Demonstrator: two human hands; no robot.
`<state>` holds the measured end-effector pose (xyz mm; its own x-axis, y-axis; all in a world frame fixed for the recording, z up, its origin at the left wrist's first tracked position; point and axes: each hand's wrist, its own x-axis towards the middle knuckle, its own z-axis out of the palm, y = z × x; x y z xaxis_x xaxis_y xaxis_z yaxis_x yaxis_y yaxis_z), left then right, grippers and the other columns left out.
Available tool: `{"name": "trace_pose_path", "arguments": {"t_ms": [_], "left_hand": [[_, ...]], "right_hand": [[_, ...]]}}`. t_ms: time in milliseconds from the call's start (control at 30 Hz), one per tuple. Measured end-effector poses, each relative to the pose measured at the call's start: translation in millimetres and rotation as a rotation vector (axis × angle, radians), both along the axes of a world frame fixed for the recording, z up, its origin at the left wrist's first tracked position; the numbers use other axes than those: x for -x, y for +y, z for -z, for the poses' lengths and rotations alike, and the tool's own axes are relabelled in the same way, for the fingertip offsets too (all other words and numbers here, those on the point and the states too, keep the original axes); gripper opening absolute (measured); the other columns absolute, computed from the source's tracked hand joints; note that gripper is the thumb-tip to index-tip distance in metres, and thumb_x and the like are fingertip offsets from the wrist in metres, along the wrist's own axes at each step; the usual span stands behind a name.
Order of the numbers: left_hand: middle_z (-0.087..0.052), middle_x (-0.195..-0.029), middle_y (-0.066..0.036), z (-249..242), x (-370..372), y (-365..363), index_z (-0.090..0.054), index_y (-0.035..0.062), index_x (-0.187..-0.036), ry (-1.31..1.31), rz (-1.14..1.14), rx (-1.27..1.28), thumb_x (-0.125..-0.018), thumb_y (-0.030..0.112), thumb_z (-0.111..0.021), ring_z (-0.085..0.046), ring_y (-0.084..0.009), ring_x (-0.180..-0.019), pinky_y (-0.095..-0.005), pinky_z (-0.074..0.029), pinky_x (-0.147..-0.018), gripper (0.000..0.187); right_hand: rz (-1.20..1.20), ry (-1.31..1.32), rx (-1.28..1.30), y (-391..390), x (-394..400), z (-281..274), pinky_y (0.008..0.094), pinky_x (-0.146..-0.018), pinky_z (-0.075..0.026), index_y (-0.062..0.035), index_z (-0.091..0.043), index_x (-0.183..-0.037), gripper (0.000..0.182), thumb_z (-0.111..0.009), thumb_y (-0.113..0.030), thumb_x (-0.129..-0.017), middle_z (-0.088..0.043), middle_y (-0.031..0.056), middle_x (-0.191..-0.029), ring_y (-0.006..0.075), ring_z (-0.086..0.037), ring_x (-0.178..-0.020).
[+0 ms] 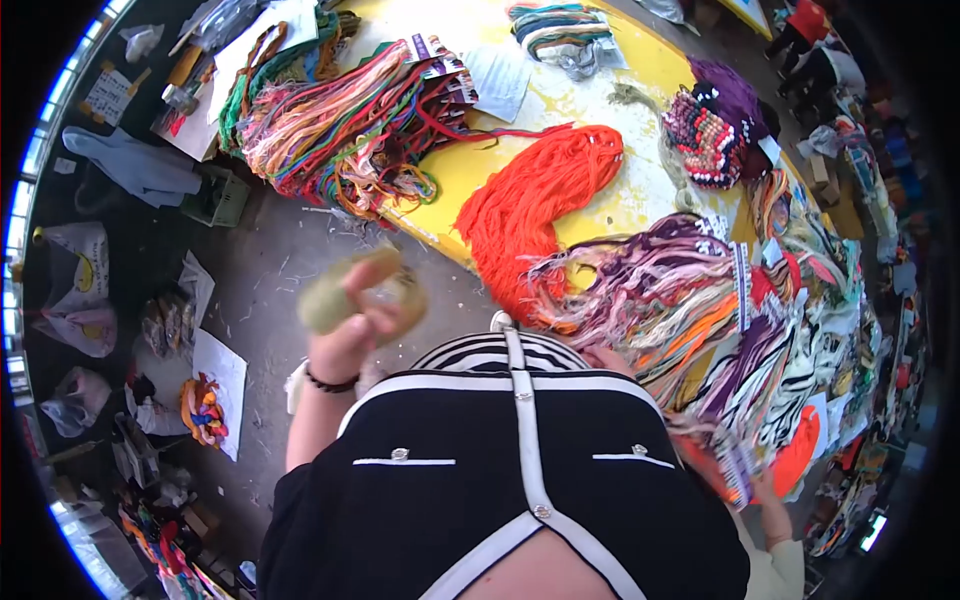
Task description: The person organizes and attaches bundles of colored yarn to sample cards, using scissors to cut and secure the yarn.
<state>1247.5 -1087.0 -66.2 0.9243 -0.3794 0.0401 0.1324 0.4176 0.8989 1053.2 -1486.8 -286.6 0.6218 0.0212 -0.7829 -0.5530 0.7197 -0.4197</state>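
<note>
My left hand (350, 335), with a dark beaded bracelet at the wrist, is closed around a tan-green ring that looks like a roll of tape (322, 298). It is held above the grey floor, left of the table, and is blurred by motion. A patch of skin that seems to be my right hand (605, 360) shows beside my striped skirt, close to the table edge; its fingers are hidden. Bright orange-red yarn (540, 195) hangs over the edge in front of me. Right of it spreads a bundle of purple, pink and cream strands (660, 275).
Multicoloured yarn (330, 130) is heaped at the yellow table's (450, 195) far left. A co-worker's hand (770, 510) touches strands at lower right. A green crate (218, 195) and a sheet with coloured yarn (205, 412) are at left.
</note>
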Motion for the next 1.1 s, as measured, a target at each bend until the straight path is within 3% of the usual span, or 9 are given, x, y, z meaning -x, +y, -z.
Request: {"name": "trace_pose_path", "arguments": {"t_ms": [67, 133, 300, 433, 500, 667, 767, 900, 1100], "left_hand": [[-0.064, -0.077, -0.008, -8.2, -17.9, 22.5, -0.051, 0.0016, -0.127, -0.125, -0.061, 0.085, -0.081, 0.020, -0.064, -0.058, -0.0140, -0.064, -0.0343, -0.048, -0.081, 0.051], [-0.063, -0.090, -0.012, -16.5, -34.1, 53.4, -0.055, 0.0011, -0.121, -0.203, -0.142, 0.068, -0.084, 0.023, -0.060, -0.059, -0.0178, -0.074, -0.0392, -0.045, -0.089, 0.043], [-0.048, -0.132, -0.017, -62.1, -76.5, 107.5, -0.048, 0.0004, -0.128, -0.337, -0.422, -0.088, -0.090, 0.024, -0.050, -0.055, -0.0243, -0.107, -0.0391, -0.043, -0.094, 0.045], [-0.048, -0.133, -0.014, -81.2, -118.1, 118.3, -0.030, 0.0019, -0.140, -0.365, -0.565, -0.081, -0.091, 0.019, -0.049, -0.057, -0.0151, -0.095, -0.0332, -0.044, -0.090, 0.055], [-0.049, -0.132, -0.012, -76.0, -150.2, 137.1, -0.015, 0.0044, -0.145, -0.391, -0.255, 0.095, -0.090, 0.017, -0.051, -0.052, -0.0071, -0.075, -0.0278, -0.045, -0.081, 0.067], [-0.057, -0.120, -0.006, -49.0, -227.8, 133.3, -0.009, 0.0080, -0.147, -0.178, -0.095, 0.309, -0.088, 0.021, -0.059, -0.044, -0.0047, -0.060, -0.0248, -0.043, -0.072, 0.078], [-0.059, -0.106, -0.003, -16.8, -262.6, 129.5, -0.017, 0.0094, -0.146, -0.011, -0.061, 0.300, -0.091, 0.025, -0.056, -0.045, -0.0060, -0.063, -0.0268, -0.042, -0.072, 0.069], [-0.058, -0.104, -0.005, 37.7, -291.5, 123.4, -0.052, 0.0074, -0.122, 0.137, -0.012, 0.192, -0.094, 0.028, -0.051, -0.047, -0.0115, -0.071, -0.0312, -0.041, -0.075, 0.035], [-0.057, -0.096, -0.006, 64.3, -313.3, 104.6, -0.058, 0.0066, -0.100, 0.185, 0.092, 0.051, -0.094, 0.027, -0.050, -0.047, -0.0127, -0.072, -0.0314, -0.041, -0.074, 0.023]], "right_hand": [[-0.204, -0.023, 0.153, -11.7, -25.4, 25.5, 0.0227, -0.063, -0.049, -0.0052, -0.058, -0.103, 0.023, -0.054, -0.025, -0.093, -0.063, 0.0036, -0.092, 0.0115, -0.059, -0.073], [-0.214, 0.034, 0.279, -3.6, -67.6, -24.7, 0.0203, -0.061, -0.047, -0.0060, -0.057, -0.104, 0.024, -0.053, -0.027, -0.094, -0.062, 0.0023, -0.088, 0.0084, -0.057, -0.071], [-0.219, -0.064, 0.388, -1.7, -119.8, -55.8, 0.0213, -0.065, -0.046, -0.0042, -0.057, -0.107, 0.025, -0.053, -0.025, -0.094, -0.063, 0.0042, -0.095, 0.0089, -0.058, -0.076], [-0.166, -0.040, 0.417, 5.7, -141.1, -50.0, 0.0215, -0.065, -0.045, -0.0029, -0.056, -0.108, 0.025, -0.052, -0.024, -0.094, -0.063, 0.0052, -0.095, 0.0095, -0.058, -0.076], [-0.130, -0.032, 0.408, 9.3, -145.1, -38.5, 0.0215, -0.062, -0.049, -0.0025, -0.054, -0.109, 0.025, -0.050, -0.022, -0.095, -0.063, 0.0075, -0.095, 0.0118, -0.062, -0.076], [0.024, 0.080, 0.323, 52.1, -164.7, -23.8, 0.0206, -0.059, -0.047, -0.0036, -0.057, -0.100, 0.019, -0.052, -0.021, -0.094, -0.064, 0.0058, -0.091, 0.0087, -0.059, -0.071], [0.098, 0.116, 0.181, 87.5, -165.9, -2.2, 0.0236, -0.064, -0.050, -0.0034, -0.059, -0.096, 0.020, -0.054, -0.022, -0.092, -0.064, 0.0061, -0.091, 0.0118, -0.061, -0.074], [-0.207, -0.066, 0.619, 121.1, -177.4, -27.4, 0.0279, -0.069, -0.052, -0.0010, -0.056, -0.105, 0.026, -0.056, -0.023, -0.091, -0.063, 0.0084, -0.092, 0.0161, -0.061, -0.078], [0.223, 0.333, 0.306, 131.1, -162.1, -28.3, 0.0301, -0.067, -0.050, -0.0112, -0.055, -0.113, 0.027, -0.053, -0.028, -0.092, -0.060, 0.0043, -0.091, 0.0142, -0.058, -0.075]]}}
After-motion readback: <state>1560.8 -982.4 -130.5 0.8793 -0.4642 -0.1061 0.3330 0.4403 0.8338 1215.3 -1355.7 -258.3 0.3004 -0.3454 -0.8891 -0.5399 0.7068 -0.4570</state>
